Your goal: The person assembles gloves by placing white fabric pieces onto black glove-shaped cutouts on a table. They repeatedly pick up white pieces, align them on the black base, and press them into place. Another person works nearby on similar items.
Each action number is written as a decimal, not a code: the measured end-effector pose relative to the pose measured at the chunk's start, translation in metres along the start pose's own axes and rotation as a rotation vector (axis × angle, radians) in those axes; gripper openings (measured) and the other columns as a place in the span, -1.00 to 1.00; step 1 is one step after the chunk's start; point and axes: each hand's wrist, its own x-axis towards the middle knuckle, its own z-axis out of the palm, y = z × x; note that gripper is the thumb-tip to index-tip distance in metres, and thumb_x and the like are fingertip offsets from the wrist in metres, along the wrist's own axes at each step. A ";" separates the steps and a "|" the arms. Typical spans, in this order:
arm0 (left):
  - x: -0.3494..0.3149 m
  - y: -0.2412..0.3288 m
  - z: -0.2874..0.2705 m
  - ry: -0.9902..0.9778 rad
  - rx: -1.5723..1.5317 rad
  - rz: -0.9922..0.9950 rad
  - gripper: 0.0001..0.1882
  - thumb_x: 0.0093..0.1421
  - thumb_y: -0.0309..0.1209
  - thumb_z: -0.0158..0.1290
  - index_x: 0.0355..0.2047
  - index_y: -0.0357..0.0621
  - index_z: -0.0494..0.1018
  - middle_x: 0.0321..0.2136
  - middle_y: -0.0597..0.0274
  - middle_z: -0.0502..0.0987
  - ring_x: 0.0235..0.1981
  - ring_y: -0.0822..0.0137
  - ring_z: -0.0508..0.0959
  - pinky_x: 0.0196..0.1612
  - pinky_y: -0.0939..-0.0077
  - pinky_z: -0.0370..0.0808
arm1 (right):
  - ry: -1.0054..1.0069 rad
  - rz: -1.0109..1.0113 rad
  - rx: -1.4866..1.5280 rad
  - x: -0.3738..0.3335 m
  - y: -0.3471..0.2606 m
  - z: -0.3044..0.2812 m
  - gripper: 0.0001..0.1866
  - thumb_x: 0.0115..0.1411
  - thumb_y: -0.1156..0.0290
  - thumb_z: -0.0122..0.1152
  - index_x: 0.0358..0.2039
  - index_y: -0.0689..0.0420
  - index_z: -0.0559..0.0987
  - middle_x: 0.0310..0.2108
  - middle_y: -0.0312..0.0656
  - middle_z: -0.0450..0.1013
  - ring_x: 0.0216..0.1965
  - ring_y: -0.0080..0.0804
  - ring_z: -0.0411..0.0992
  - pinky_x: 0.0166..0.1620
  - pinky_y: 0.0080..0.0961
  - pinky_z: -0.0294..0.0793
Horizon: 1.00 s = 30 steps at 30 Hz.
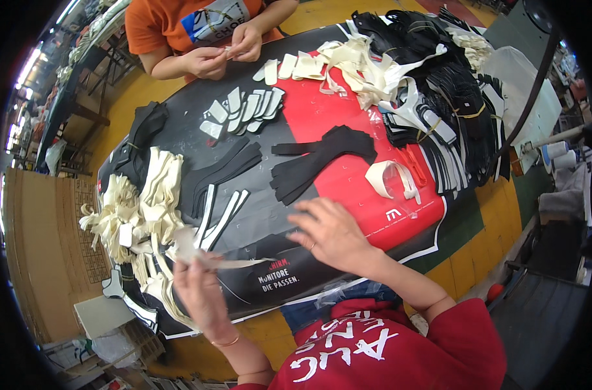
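My left hand [201, 296] is closed around a pale, thin strip [239, 263], with its tapering end pointing right. A whitish part of it near my fingertips is blurred. Close to that hand lies a heap of cream fabric strips [158, 195], and just beyond are several narrow white strips with dark edges [223, 220]. My right hand [335, 237] hovers over the table's front part, fingers spread and nothing in them. Past it rests a fanned stack of black fabric strips [322, 162]. More black strips [226, 170] lie left of that stack.
Small pale tabs [247, 109] lie mid-table near another person's hands [226, 55], which pinch something small. Cream pieces [348, 62] and bundled black pieces [461, 110] crowd the far right. A cream band [381, 179] curls on the red area. A cardboard sheet [46, 240] stands left.
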 end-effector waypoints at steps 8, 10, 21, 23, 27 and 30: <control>0.003 0.020 -0.020 0.033 0.040 0.099 -0.79 0.35 -0.48 0.04 -0.06 -0.29 0.40 -0.32 0.19 0.50 -0.30 0.36 0.50 -0.16 0.43 0.46 | 0.041 0.059 -0.249 0.008 0.028 -0.022 -0.64 0.12 0.20 0.39 -0.12 0.08 0.63 0.01 -0.16 0.45 0.02 -0.12 0.41 0.00 -0.23 0.44; 0.001 0.015 -0.015 0.003 0.101 0.073 -0.81 0.34 -0.47 0.06 -0.10 -0.29 0.40 -0.37 0.18 0.53 -0.40 0.38 0.49 -0.24 0.46 0.46 | 0.193 0.070 -0.343 0.030 0.051 -0.043 -0.53 0.10 0.17 0.41 -0.01 0.10 0.59 0.01 -0.13 0.45 0.03 -0.08 0.41 0.03 -0.20 0.43; -0.011 0.012 0.000 -0.031 0.262 0.051 -0.84 0.31 -0.51 0.10 -0.13 -0.30 0.42 -0.41 0.16 0.56 -0.44 0.43 0.52 -0.35 0.56 0.45 | 0.168 0.279 -0.412 0.081 0.101 -0.072 -0.37 -0.01 0.08 0.51 0.04 0.11 0.59 -0.09 -0.12 0.54 -0.07 -0.09 0.54 -0.03 -0.23 0.54; -0.011 0.011 -0.003 -0.027 0.263 0.032 -0.84 0.31 -0.51 0.10 -0.13 -0.30 0.42 -0.41 0.16 0.57 -0.44 0.43 0.52 -0.33 0.56 0.45 | 0.193 0.245 -0.482 0.084 0.103 -0.072 -0.37 -0.02 0.08 0.52 0.03 0.12 0.60 -0.04 -0.12 0.55 -0.04 -0.10 0.54 -0.01 -0.26 0.54; -0.012 0.009 -0.006 -0.019 0.273 0.023 -0.84 0.31 -0.52 0.09 -0.13 -0.30 0.42 -0.40 0.16 0.57 -0.43 0.42 0.52 -0.31 0.55 0.46 | 0.288 0.120 -0.516 0.086 0.094 -0.080 -0.42 -0.01 0.12 0.50 0.01 0.11 0.63 0.00 -0.12 0.56 0.00 -0.13 0.55 0.02 -0.31 0.54; -0.013 0.010 -0.008 -0.015 0.246 0.028 -0.85 0.32 -0.53 0.09 -0.14 -0.30 0.42 -0.40 0.16 0.57 -0.43 0.42 0.53 -0.30 0.55 0.46 | 0.368 -0.021 -0.491 0.084 0.075 -0.090 -0.46 -0.02 0.22 0.52 -0.02 0.16 0.62 -0.06 -0.10 0.58 -0.05 -0.12 0.56 -0.01 -0.31 0.55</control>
